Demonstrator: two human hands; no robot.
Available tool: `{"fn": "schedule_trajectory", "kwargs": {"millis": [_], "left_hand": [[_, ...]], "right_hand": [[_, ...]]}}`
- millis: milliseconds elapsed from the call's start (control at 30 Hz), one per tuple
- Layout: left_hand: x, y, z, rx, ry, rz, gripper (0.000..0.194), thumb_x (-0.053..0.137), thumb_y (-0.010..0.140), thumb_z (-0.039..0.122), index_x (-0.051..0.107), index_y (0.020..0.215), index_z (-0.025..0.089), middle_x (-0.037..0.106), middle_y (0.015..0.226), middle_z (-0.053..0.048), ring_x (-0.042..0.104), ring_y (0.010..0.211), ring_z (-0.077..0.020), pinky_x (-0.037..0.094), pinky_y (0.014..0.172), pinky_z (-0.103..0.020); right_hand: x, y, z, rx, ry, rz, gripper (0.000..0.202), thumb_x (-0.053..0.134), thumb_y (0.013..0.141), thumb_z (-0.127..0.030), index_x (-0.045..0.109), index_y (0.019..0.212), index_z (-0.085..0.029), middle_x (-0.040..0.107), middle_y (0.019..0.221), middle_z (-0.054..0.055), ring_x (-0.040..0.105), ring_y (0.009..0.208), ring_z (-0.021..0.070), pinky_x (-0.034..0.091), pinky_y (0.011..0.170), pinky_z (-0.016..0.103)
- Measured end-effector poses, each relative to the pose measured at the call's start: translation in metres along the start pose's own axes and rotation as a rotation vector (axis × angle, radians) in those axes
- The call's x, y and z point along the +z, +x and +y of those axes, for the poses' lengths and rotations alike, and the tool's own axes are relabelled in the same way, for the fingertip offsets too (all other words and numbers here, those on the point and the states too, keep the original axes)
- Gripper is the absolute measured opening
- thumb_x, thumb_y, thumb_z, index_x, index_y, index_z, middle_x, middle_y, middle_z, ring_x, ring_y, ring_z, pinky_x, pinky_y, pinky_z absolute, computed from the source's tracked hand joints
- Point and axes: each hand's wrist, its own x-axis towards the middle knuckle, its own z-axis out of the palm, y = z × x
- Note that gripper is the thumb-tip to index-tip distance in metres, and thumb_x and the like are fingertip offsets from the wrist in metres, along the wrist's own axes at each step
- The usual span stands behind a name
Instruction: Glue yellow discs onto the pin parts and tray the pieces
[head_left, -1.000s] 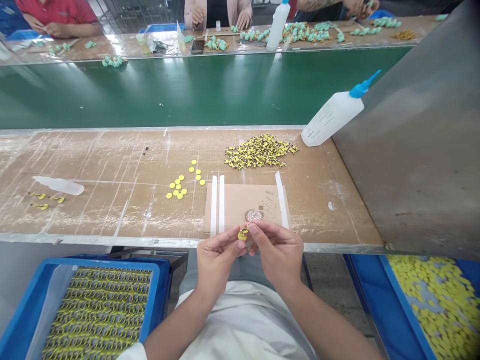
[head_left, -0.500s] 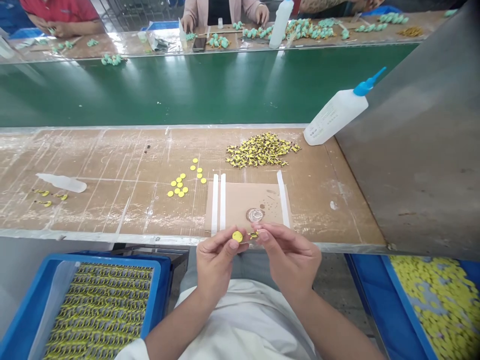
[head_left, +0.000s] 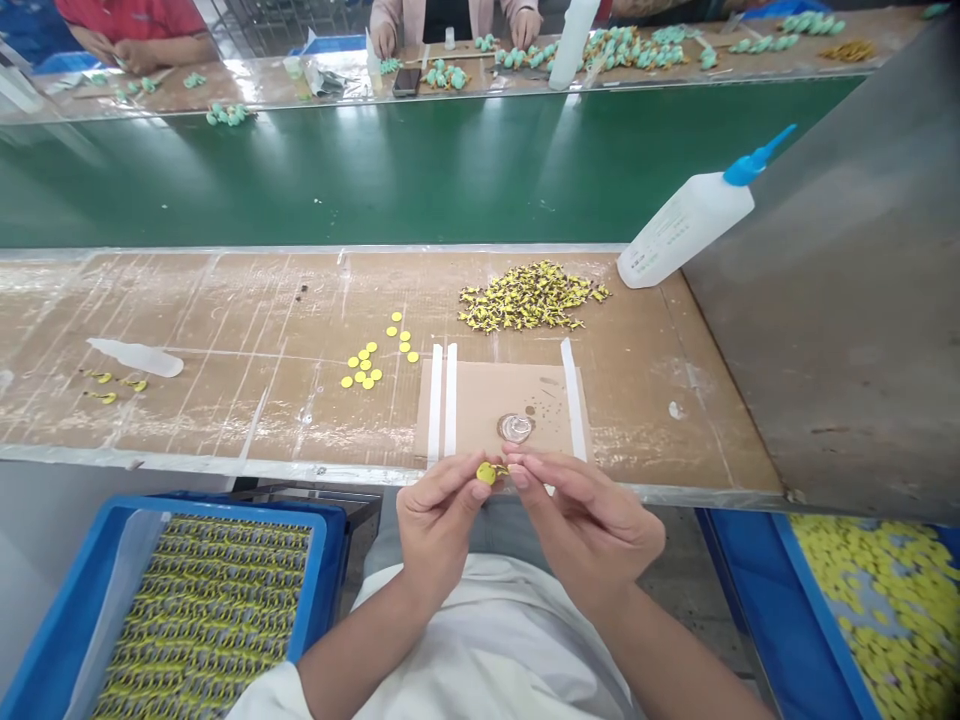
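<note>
Between the thumb and fingers of my left hand (head_left: 439,515) is a small round yellow disc (head_left: 486,473), its flat face turned up toward me. My right hand (head_left: 589,510) pinches a small yellow-and-black piece (head_left: 503,469), which meets the right edge of the disc. Fingertips cover most of this piece, so its full shape is hidden. Both hands are close together just over the table's front edge. Beyond them, a patch of clear, wet-looking glue (head_left: 516,428) lies on a cardboard sheet (head_left: 480,400) held by white tape strips.
Loose yellow discs (head_left: 365,365) lie left of the cardboard, with a pile of yellow-and-black pieces (head_left: 529,298) behind it. A blue-tipped bottle (head_left: 686,228) leans against a metal panel (head_left: 840,300). Blue trays (head_left: 319,560) flank me below. Across the green belt (head_left: 337,180), people handle mint-green pieces.
My hands have come closer together. The yellow-and-black piece, apart from the disc before, now meets its edge. The whole view has shifted slightly.
</note>
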Motion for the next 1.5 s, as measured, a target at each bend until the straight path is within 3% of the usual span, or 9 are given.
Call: {"fn": "schedule_trajectory", "kwargs": {"millis": [267, 633, 1000, 1267, 1500], "left_hand": [[-0.004, 0.000, -0.003, -0.005, 0.000, -0.033, 0.023, 0.076, 0.090, 0.020, 0.082, 0.111, 0.030, 0.081, 0.108, -0.006, 0.077, 0.094, -0.0187, 0.065, 0.084, -0.029], [-0.005, 0.000, -0.003, 0.002, 0.032, -0.007, 0.023, 0.078, 0.088, 0.022, 0.082, 0.110, 0.030, 0.081, 0.101, -0.006, 0.076, 0.089, -0.0158, 0.063, 0.083, -0.025], [-0.001, 0.000, 0.001, -0.042, 0.033, 0.046, 0.021, 0.083, 0.083, 0.028, 0.083, 0.104, 0.030, 0.080, 0.093, -0.007, 0.074, 0.083, -0.0180, 0.063, 0.073, -0.028], [-0.004, -0.001, -0.001, 0.027, 0.094, 0.046, 0.021, 0.084, 0.082, 0.026, 0.084, 0.103, 0.028, 0.077, 0.085, -0.007, 0.071, 0.079, -0.0171, 0.061, 0.071, -0.028], [-0.007, 0.000, -0.004, 0.022, 0.116, 0.055, 0.022, 0.084, 0.082, 0.025, 0.083, 0.105, 0.028, 0.077, 0.084, -0.007, 0.071, 0.078, -0.0170, 0.061, 0.071, -0.028]], "right_hand": [[0.000, 0.001, 0.000, -0.041, -0.021, -0.026, 0.038, 0.076, 0.087, 0.001, 0.078, 0.111, -0.028, 0.078, 0.104, 0.003, 0.077, 0.090, 0.0243, 0.070, 0.079, 0.036], [0.000, 0.002, 0.001, -0.079, -0.037, -0.061, 0.037, 0.077, 0.086, 0.002, 0.078, 0.111, -0.025, 0.078, 0.104, 0.004, 0.077, 0.091, 0.0235, 0.068, 0.080, 0.034], [-0.001, 0.005, -0.002, 0.019, 0.003, -0.072, 0.032, 0.078, 0.086, -0.002, 0.080, 0.102, -0.029, 0.078, 0.094, 0.003, 0.077, 0.082, 0.0244, 0.069, 0.072, 0.038], [-0.004, 0.005, 0.002, 0.045, 0.025, -0.110, 0.034, 0.080, 0.084, -0.002, 0.080, 0.104, -0.029, 0.078, 0.093, 0.002, 0.076, 0.081, 0.0238, 0.066, 0.076, 0.037], [-0.006, 0.013, 0.002, 0.112, 0.030, -0.160, 0.022, 0.082, 0.085, -0.008, 0.082, 0.094, -0.028, 0.079, 0.091, 0.002, 0.076, 0.077, 0.0233, 0.066, 0.079, 0.037]]}}
